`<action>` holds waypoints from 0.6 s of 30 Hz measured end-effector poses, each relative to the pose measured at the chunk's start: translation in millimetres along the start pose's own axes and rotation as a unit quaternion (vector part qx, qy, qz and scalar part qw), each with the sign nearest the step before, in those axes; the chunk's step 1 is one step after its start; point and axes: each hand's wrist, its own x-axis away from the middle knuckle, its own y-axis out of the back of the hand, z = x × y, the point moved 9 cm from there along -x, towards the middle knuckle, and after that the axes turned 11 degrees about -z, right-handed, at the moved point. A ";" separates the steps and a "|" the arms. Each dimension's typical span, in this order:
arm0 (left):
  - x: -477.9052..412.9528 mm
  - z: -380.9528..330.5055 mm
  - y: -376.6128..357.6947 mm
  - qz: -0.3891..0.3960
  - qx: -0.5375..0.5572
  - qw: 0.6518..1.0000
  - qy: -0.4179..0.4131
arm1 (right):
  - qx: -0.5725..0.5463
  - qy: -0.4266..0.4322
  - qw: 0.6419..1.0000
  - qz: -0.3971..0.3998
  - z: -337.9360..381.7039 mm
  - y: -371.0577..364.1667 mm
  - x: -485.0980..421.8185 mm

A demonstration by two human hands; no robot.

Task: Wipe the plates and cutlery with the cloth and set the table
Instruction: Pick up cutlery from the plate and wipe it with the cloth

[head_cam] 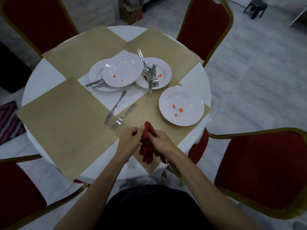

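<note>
Near the table's front edge, both my hands hold a crumpled red cloth (147, 147). My left hand (128, 140) pinches its upper end and my right hand (162, 141) grips it from the right. Fork tines (170, 166) stick out below my right wrist, and the rest of that fork is hidden by the cloth and hand. A white plate (181, 105) with orange bits lies at the right. Two overlapping plates (122, 72) sit at the centre, with cutlery under the upper one. A third plate (163, 73) carries a pile of forks and knives (150, 75). A knife (114, 107) and a fork (123, 115) lie loose.
The round white table (41, 77) is covered with several tan placemats (66, 117). Red chairs with gold frames stand around it: far left (38, 19), far right (204, 20), near right (262, 170) and near left (18, 188).
</note>
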 end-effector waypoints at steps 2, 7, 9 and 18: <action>-2.6 -14.3 -12.0 -0.023 -0.030 0.999 -0.018 | 0.031 0.006 0.999 -0.020 6.0 11.0 -8.9; -17.3 -24.2 -27.0 -0.063 -0.082 0.993 -0.060 | 0.065 -0.010 0.998 -0.025 5.0 16.7 -40.4; -26.0 -16.8 -21.4 -0.075 -0.148 0.984 -0.070 | 0.039 -0.021 0.999 0.027 1.4 10.5 -35.0; -29.7 -18.1 0.1 -0.182 -0.159 0.969 -0.056 | 0.037 -0.010 0.993 0.111 13.6 4.7 -37.4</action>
